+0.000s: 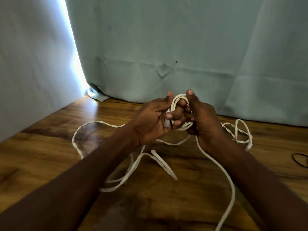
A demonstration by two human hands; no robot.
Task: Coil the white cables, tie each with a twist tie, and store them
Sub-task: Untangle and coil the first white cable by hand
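A small coil (180,112) of white cable is held upright above the table (41,155), its loop standing on edge with the long axis running from the table up toward the curtain (166,47). The coil is gripped from both sides. The fingers of the left hand (153,120) are curled through and round the coil's near side, with the thumb raised straight beside its top; a plug end (167,122) is seen against that palm. The right hand (202,117) is curled round the coil's other side, thumb raised, its fingers mostly hidden behind the loops.

From the coil a strand (221,167) hangs below the right hand and runs toward the near edge of the table. Loose cable (133,165) is spread in open loops on the table below and left of the coil, and more loops (240,130) lie right of it, ending in a connector (248,147). A dark band (300,160) lies far right of the coil, at the frame's edge.
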